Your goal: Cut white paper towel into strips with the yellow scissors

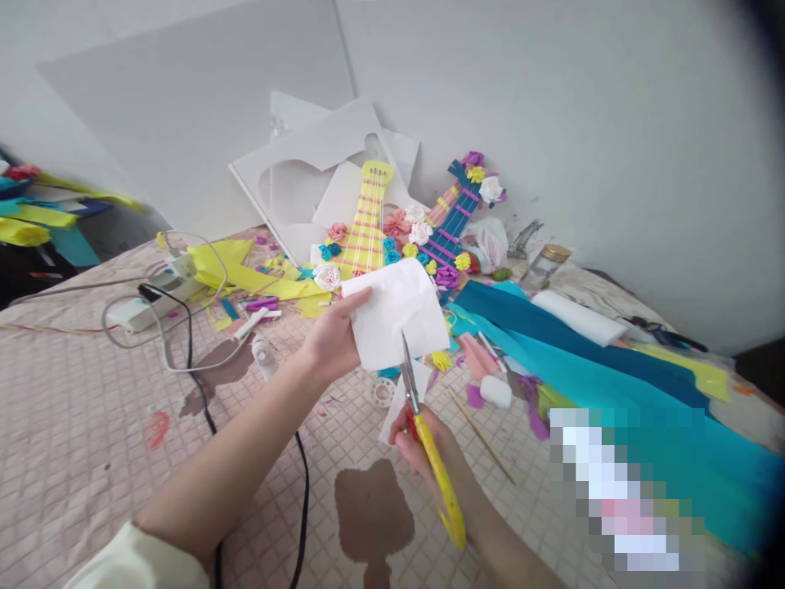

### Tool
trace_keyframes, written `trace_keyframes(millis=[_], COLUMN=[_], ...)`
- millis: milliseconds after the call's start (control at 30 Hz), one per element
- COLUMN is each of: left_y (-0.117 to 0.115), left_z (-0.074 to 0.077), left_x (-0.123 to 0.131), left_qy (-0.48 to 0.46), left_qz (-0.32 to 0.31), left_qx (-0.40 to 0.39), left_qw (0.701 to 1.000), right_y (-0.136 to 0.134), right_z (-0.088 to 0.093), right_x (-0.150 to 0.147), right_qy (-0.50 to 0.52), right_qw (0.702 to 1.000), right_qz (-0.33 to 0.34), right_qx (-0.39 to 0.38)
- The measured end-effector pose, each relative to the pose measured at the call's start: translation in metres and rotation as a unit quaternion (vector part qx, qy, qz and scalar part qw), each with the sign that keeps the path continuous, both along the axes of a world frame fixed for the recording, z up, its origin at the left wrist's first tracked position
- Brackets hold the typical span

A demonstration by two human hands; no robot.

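- Left hand [334,335]: pinches the left edge of a white sheet [396,315] between thumb and curled fingers, and holds it lifted above the floor mat [74,409].
- Right hand [417,442]: wraps closed around the handles of yellow scissors [437,470], with the blades pointing up and away.
- Blades: slightly parted, biting into the lower edge of the white sheet.
- Just under the sheet, beside the right hand: a smaller white offcut [397,402].
- Behind the sheet: a yellow paper guitar [368,225] and a blue paper guitar [457,214], both trimmed with paper flowers and leaning by white cardboard [307,168] at the wall.
- To the right: teal crepe paper [589,364] spread over the mat, with a white foam roll [576,319] on it and a glass jar [545,262] near the wall.
- To the left: a power strip [160,298] and a black cable [197,384] that passes under the left forearm.
- Near the right hand: a thin wooden stick [482,433], flat on the mat.
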State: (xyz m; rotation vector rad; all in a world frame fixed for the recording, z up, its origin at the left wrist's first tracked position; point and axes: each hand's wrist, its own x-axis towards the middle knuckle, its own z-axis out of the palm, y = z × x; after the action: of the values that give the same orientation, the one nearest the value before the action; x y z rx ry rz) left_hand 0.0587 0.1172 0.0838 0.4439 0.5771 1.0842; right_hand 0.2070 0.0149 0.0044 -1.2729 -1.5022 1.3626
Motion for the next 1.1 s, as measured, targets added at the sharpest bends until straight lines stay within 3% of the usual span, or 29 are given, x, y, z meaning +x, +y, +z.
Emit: trace_keyframes(millis=[333, 867, 1100], left_y=[0.0032, 0.0006, 0.0017], left_z=[-0.0038, -0.0020, -0.0036], left_x=[-0.0025, -0.0011, -0.0019], left_qy=[-0.021, -0.013, -0.016], left_qz=[-0.040, -0.025, -0.036], left_qx=[0.028, 0.027, 0.013], left_qw=[0.999, 0.999, 0.999], right_y=[0.0012, -0.0012, -0.0055], right_z=[-0.0013, 0.0010, 0.0006], right_x=[0.0001, -0.0029, -0.0062], right_qy=[0.012, -0.007, -0.009], right_qw=[1.000, 1.000, 0.999], right_qz=[0.010, -0.017, -0.025], right_qx=[-0.009, 0.006, -0.024])
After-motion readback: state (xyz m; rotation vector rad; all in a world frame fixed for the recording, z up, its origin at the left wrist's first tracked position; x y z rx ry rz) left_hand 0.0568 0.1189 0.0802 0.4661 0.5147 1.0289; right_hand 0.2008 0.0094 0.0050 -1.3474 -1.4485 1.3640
